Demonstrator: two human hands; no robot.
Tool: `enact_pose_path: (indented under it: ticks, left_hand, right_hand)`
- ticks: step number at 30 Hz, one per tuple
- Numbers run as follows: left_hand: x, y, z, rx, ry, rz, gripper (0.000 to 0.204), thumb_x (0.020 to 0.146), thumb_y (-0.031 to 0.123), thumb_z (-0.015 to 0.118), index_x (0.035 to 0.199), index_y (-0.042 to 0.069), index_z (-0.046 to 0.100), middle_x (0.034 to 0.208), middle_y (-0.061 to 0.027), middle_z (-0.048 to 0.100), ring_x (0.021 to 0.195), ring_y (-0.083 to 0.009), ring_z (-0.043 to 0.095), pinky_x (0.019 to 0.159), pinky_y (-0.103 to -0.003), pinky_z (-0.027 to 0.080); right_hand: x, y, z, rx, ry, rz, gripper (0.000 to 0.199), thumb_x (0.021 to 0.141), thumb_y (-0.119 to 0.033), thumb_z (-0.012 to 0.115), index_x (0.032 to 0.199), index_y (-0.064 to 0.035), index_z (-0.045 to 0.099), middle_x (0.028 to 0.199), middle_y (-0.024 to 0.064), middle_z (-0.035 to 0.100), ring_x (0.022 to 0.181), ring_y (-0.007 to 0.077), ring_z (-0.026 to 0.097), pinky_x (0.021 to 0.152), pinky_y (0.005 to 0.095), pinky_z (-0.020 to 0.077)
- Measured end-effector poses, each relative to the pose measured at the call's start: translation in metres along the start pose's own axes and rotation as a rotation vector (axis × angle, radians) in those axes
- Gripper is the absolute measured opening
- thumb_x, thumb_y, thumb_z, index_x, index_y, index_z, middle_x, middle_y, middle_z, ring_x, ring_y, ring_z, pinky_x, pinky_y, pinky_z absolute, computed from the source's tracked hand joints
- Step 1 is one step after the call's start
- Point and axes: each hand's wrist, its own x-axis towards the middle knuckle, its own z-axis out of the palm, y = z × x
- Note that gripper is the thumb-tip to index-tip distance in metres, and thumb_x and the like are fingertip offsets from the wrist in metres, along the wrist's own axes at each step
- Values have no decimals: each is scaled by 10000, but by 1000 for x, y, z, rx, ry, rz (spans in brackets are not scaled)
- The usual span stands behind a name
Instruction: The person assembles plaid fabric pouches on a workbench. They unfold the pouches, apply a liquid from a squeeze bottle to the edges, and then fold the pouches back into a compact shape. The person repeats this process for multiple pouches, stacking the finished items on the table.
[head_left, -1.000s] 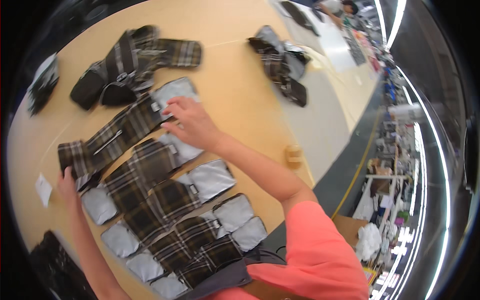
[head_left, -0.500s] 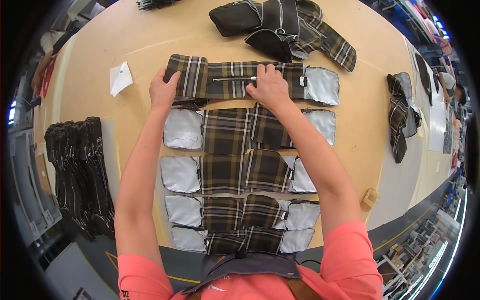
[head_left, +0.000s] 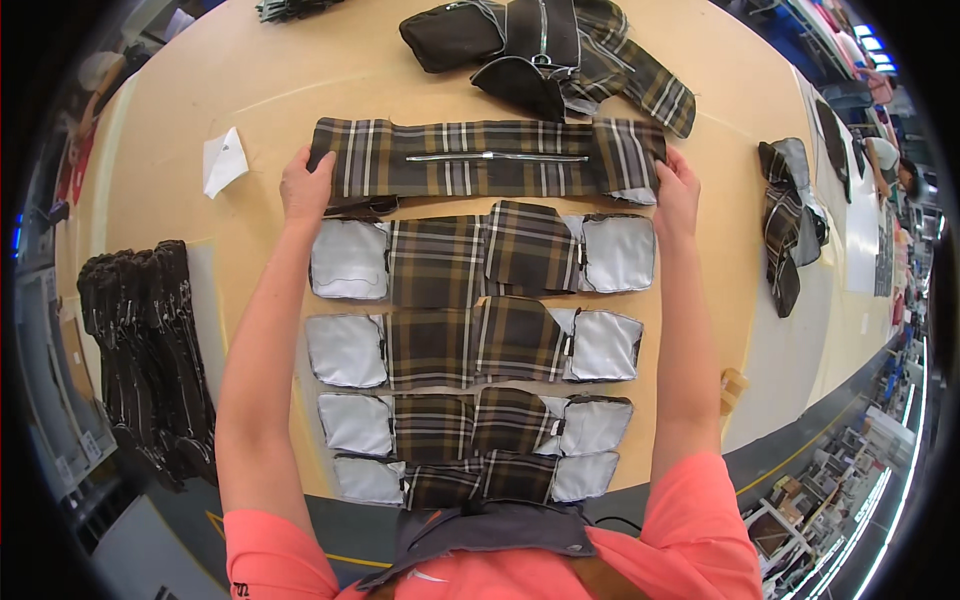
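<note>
A long plaid fabric panel [head_left: 470, 178] with a silver zipper [head_left: 490, 157] along its middle stretches between my hands across the table. My left hand [head_left: 306, 185] grips its left end, thumb on top. At the other end my right hand [head_left: 677, 190] is closed on the edge, where a plaid flap lies folded over and a little silver lining shows below it. Nearer to me lie several more plaid pieces [head_left: 435, 258] in rows, with silver-lined squares [head_left: 348, 258] at both their ends.
Sewn black and plaid bag parts [head_left: 540, 60] are heaped at the far side. A white paper scrap [head_left: 225, 162] lies at left, above a stack of dark zippered pieces [head_left: 150, 350]. On the right are a plaid piece [head_left: 782, 225] and a small tan block [head_left: 733, 388].
My right hand has left the zipper and moved right to the panel's end. The silver-lined end there is now covered by a plaid flap. My left hand still grips the left end.
</note>
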Motion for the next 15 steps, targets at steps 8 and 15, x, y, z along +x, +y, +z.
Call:
enact_pose_path:
  ticks: [8,15]
  left_hand:
    - [0,12,-2,114,27,-58,334,861,311,657,1048,35,680,910,-78,708,807,-183,644,762,-312,487]
    - [9,-3,3,270,105,-33,310,839,342,662,960,58,687,858,-134,691,830,-287,651,779,-386,487]
  right_hand:
    - [25,22,-23,-101,5,216,221,881,-163,669,1011,11,629,881,46,673,736,130,610,688,240,481]
    - [50,46,-61,-933,161,-288,224,850,-187,694,977,-11,636,863,92,648,791,229,613,741,320,480]
